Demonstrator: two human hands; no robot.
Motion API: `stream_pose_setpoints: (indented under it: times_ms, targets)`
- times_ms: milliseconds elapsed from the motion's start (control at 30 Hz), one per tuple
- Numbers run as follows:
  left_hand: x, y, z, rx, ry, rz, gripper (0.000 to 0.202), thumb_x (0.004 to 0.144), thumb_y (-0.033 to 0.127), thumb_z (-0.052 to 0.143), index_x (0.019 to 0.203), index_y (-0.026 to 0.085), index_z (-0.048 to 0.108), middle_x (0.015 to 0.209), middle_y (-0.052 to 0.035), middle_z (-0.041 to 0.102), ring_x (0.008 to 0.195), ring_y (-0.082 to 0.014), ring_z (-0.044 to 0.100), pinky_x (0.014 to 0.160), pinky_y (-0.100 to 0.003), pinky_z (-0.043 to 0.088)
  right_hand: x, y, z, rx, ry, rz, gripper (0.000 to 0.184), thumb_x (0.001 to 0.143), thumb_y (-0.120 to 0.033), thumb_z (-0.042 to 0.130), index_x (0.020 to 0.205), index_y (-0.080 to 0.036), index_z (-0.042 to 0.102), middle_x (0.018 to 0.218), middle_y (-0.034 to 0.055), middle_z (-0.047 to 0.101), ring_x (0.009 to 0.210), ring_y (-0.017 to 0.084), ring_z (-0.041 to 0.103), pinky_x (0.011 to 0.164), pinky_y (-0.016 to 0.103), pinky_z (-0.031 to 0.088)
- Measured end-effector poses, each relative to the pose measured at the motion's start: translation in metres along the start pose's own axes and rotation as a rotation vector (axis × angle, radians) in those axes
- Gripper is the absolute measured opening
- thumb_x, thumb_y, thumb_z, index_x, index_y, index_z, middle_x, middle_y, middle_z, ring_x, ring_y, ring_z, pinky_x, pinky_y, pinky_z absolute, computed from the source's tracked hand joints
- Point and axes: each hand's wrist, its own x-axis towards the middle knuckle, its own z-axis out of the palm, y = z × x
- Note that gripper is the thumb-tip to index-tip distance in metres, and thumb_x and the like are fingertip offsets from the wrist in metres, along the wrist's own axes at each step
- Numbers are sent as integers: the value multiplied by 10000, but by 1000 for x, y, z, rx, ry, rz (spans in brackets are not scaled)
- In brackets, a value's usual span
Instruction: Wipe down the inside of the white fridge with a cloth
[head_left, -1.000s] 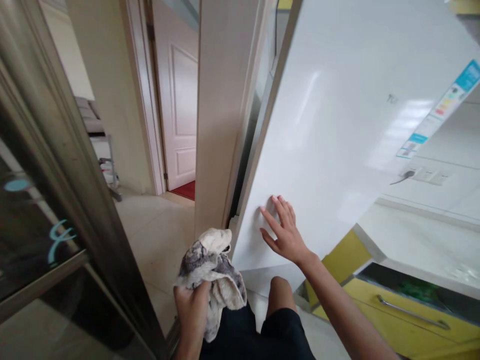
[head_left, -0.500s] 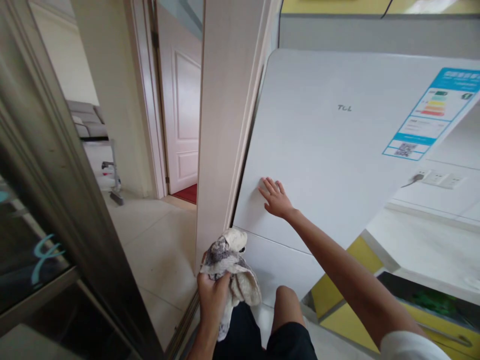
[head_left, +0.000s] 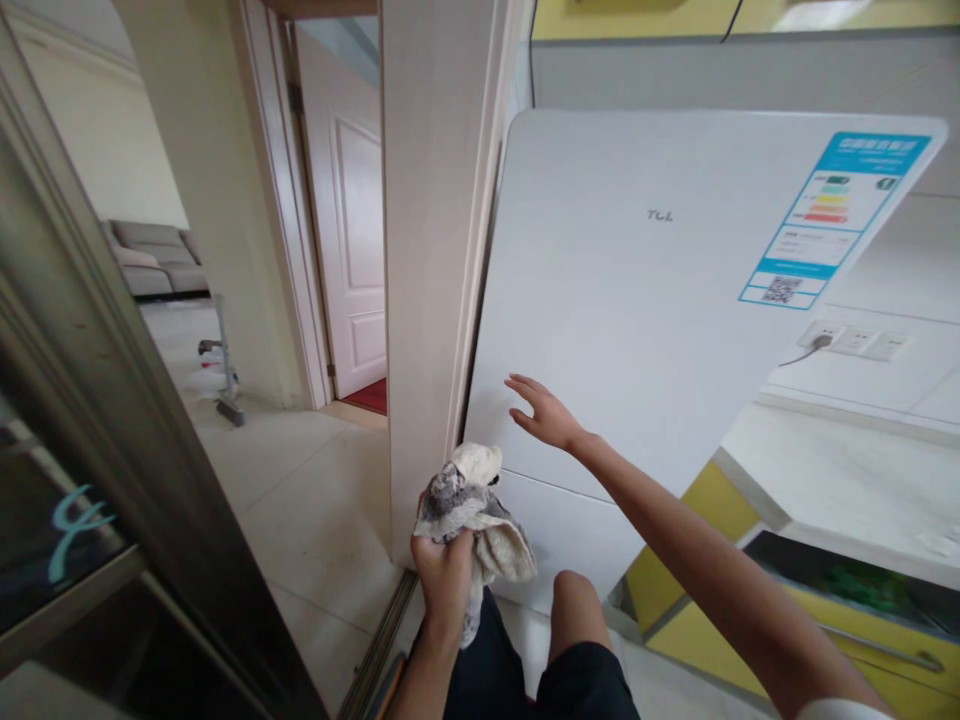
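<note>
My left hand (head_left: pixel 444 575) is closed around a crumpled cleaning rag (head_left: pixel 480 520), off-white with dark grey stains. The rag bunches up above my thumb and one end hangs down below the hand. My right hand (head_left: pixel 546 412) holds nothing; its fingers are stretched out and the thumb is apart. It is in front of the upper door of a white fridge (head_left: pixel 615 300), close to the door's left edge. Whether its fingertips touch the door I cannot tell. A seam divides the upper door from the lower door (head_left: pixel 555 535).
A pale door frame (head_left: pixel 424 250) runs along the fridge's left side. Further left is a dark-framed glass door (head_left: pixel 135 420). A broom (head_left: pixel 229 400) leans beyond the doorway. On the right are a white counter (head_left: pixel 840 490), yellow cabinets (head_left: pixel 697 640) and a wall socket (head_left: pixel 859 341).
My right hand has turned side-on and its spread fingers have drawn closer together; before, it lay flat on the fridge door. The view has shifted slightly right.
</note>
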Motion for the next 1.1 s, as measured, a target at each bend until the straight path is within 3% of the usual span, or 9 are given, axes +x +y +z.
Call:
stream_pose_setpoints:
  times_ms: [100,200,333,433,600,767,933,1000,1100]
  targets:
    - [3,-3,19,-84,130,2,253,607,227,722,850,155,722,836,-74,768,907,-273,743,879,-382,585,-43,-28,-14,141,231,-182,476,960,-226,530,1436,-228,506,1408,136,600,1329,222,557,1105,463,512]
    - [8,2,40,-221,230,-61,326,621,247,741,935,170,701,918,-65,769,947,-249,733,897,-363,570,-98,-65,-25,57,387,-344,531,936,-105,478,1449,-244,483,1243,123,660,1173,205,614,938,392,577]
    - [6,7,67,-327,207,-91,391,674,268,738,1054,206,666,1079,-67,754,1026,-226,712,932,-350,551,-155,-99,-21,-15,324,-531,492,933,-151,461,1424,-141,502,1148,155,671,1126,241,610,872,388,574]
    - [-7,6,83,-284,141,-99,426,676,272,755,1089,217,662,1116,-67,747,1060,-226,701,925,-331,548,-173,-103,-10,-9,216,-467,560,917,-155,487,1475,-135,442,1308,186,603,1298,265,529,998,420,540]
    - [-29,4,99,-218,-91,-149,440,665,285,757,1085,180,685,1002,-73,769,949,-240,732,851,-337,577,-176,-86,-6,68,153,-115,791,874,-213,597,1576,-170,235,1484,216,413,1404,316,402,1116,502,469]
    - [-42,9,108,-21,-386,-105,469,653,344,796,1064,141,699,1031,-117,768,999,-277,726,938,-388,558,-181,-77,-18,122,144,97,862,808,-263,694,1538,-155,249,1460,217,403,1397,360,382,1135,547,442]
    - [-66,19,115,6,-682,12,548,780,386,745,1272,171,636,1290,-136,692,1242,-281,635,1118,-403,459,-195,-59,-24,73,409,179,653,861,-272,629,1452,-224,354,1374,166,521,1313,330,485,1105,553,470]
    - [-71,23,122,-1,-792,5,538,794,371,753,1286,184,639,1291,-132,697,1243,-279,638,1117,-390,466,-203,-46,-27,20,511,206,582,881,-264,594,1423,-240,384,1341,154,565,1262,318,541,1052,532,515]
    - [-70,27,138,-9,-940,-11,497,816,369,753,1273,195,667,1216,-122,737,1173,-277,680,1064,-376,511,-215,-25,-35,-27,564,268,539,876,-305,610,1380,-228,434,1308,149,607,1199,309,601,979,488,564]
